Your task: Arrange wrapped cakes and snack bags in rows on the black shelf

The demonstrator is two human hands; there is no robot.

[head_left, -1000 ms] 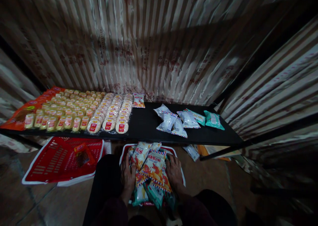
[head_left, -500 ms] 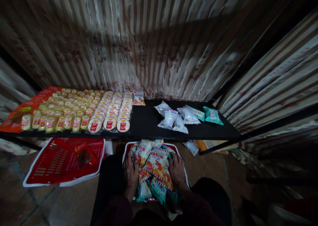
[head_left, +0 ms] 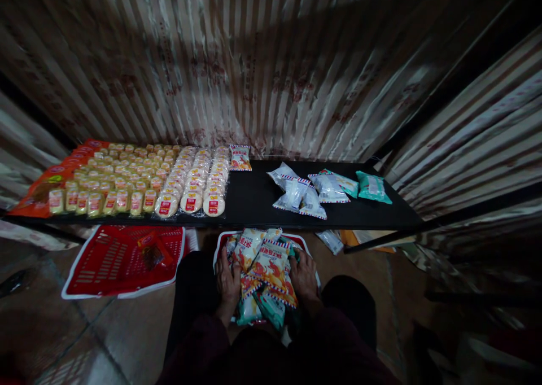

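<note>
**Resting my hands in the bag basket (head_left: 298,241), the shelf (head_left: 256,196) partly in rows**

Below the shelf's front edge, my left hand (head_left: 228,286) lies loosely open, thumb apart, against the orange-and-white bags (head_left: 270,263), gripping none that I can see. My right hand (head_left: 304,275) is partly curled on the opposite side, its fingertips sunk among the bags; whether it has hold of one I can't tell. The basket is heaped, with green bags (head_left: 271,309) at its near end, so I judge most of that lot is left to do.

Below the shelf's left half, a side basket (head_left: 104,261) has one orange packet (head_left: 153,251) in view.

On the shelf's left half, orange packets (head_left: 46,183), small cakes (head_left: 114,182) and round crackers (head_left: 190,184) stand in tidy rows; that part looks done to me. On its right half, silvery-backed bags (head_left: 292,196) and a green bag (head_left: 374,187) lie loose, seemingly unsorted. At its back edge, just beside the crackers, is one upturned-print bag (head_left: 240,158), perhaps a row barely begun.
</note>
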